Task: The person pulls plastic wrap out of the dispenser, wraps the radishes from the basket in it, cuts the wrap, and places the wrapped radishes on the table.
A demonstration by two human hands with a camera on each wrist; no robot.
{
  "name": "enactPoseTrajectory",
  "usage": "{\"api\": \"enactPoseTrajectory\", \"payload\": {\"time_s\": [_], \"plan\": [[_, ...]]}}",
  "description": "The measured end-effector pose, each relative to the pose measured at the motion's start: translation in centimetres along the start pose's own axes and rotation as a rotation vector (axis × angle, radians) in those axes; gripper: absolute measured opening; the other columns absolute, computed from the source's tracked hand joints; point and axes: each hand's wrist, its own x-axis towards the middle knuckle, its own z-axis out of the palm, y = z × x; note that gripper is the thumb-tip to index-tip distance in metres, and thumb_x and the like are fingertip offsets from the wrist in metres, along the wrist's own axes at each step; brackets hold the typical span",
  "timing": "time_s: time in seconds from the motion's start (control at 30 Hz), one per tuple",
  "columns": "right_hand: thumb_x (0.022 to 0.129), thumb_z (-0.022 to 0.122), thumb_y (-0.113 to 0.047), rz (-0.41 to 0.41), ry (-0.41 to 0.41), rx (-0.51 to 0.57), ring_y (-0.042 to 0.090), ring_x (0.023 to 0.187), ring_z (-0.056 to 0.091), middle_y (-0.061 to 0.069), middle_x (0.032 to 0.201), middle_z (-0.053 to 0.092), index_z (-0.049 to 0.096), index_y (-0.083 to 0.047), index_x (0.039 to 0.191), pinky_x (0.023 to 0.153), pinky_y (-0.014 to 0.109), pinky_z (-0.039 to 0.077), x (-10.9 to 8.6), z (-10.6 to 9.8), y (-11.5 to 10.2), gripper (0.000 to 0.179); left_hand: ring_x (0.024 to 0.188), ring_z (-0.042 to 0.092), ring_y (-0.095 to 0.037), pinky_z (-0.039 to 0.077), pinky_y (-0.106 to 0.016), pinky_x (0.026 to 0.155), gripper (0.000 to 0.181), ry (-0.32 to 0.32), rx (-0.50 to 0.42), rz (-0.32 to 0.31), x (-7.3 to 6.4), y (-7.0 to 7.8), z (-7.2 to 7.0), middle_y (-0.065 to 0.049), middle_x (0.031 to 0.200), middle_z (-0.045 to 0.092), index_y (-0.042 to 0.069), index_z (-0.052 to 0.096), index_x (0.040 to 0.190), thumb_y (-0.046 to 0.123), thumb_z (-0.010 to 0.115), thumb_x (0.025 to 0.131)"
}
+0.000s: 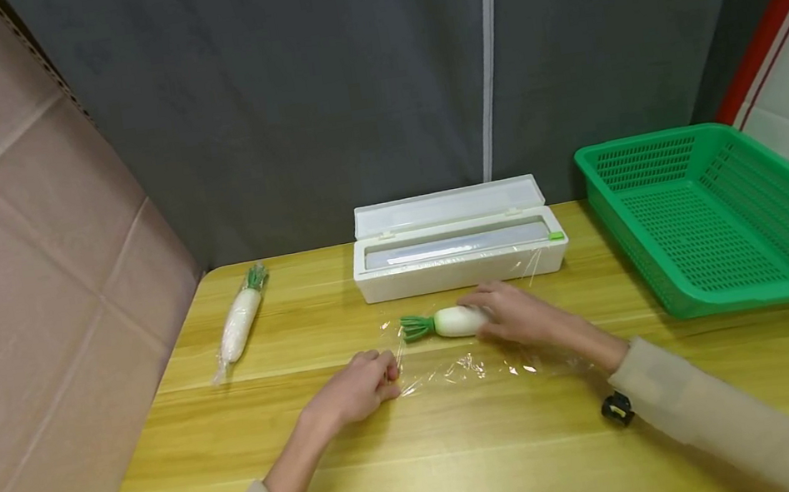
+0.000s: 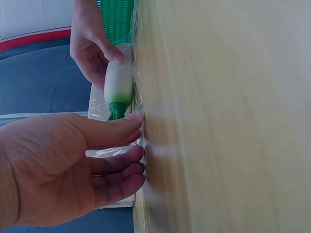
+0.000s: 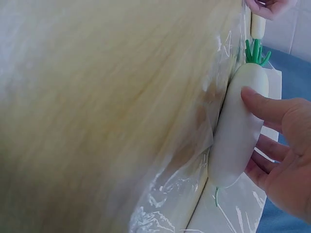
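A white radish with green stalks (image 1: 458, 322) lies crosswise on a sheet of cling film (image 1: 457, 369) spread over the table. My right hand (image 1: 513, 313) grips its right end, thumb on one side and fingers on the other, as the right wrist view also shows around the radish (image 3: 238, 126). At the film's left edge, my left hand (image 1: 357, 387) pinches the film between thumb and fingertips. In the left wrist view, the left hand (image 2: 73, 160) is close to the stalks, its other fingers loosely bent.
Behind the radish stands a white cling film dispenser (image 1: 462, 274), lid raised, with a green slider at its right end; film stretches from it. Another radish, wrapped in film (image 1: 242, 322), lies at the left. A green plastic basket (image 1: 689, 297) sits at the table's right side.
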Motion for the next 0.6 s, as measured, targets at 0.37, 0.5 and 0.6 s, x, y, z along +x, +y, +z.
{"api": "enactPoseTrajectory", "payload": {"time_s": [0.37,0.5,0.6], "plan": [[0.088,0.079,-0.013,0.036,0.042,0.004,0.042,0.124,0.055,0.021,0.133,0.061,0.061,0.002,0.133,0.104,0.056,0.043,-1.2,-1.1,0.4,0.050,0.088,0.048,-0.018,0.047,-0.036,0.077,0.013,0.006,-0.021,-0.028,-0.5,-0.1,0.0,-0.002,0.094,0.053,0.009,0.058,0.097,0.011,0.072,0.095],[0.088,0.078,-0.010,0.023,0.069,-0.007,0.040,0.120,0.058,0.021,0.130,0.063,0.062,0.003,0.131,0.100,0.055,0.047,-1.9,-1.5,0.7,0.048,0.087,0.049,-0.017,0.048,-0.034,0.077,0.014,-0.004,-0.043,-0.022,-0.6,-0.2,-0.1,-0.001,0.095,0.053,0.010,0.059,0.098,0.013,0.072,0.094],[0.088,0.078,-0.008,0.028,0.084,0.000,0.037,0.116,0.060,0.019,0.128,0.063,0.062,0.003,0.131,0.097,0.052,0.051,-2.6,-1.7,0.9,0.047,0.087,0.048,-0.017,0.047,-0.034,0.076,0.017,-0.018,-0.049,-0.009,-0.7,-0.3,-0.2,-0.002,0.094,0.053,0.010,0.059,0.098,0.014,0.074,0.093]]}}
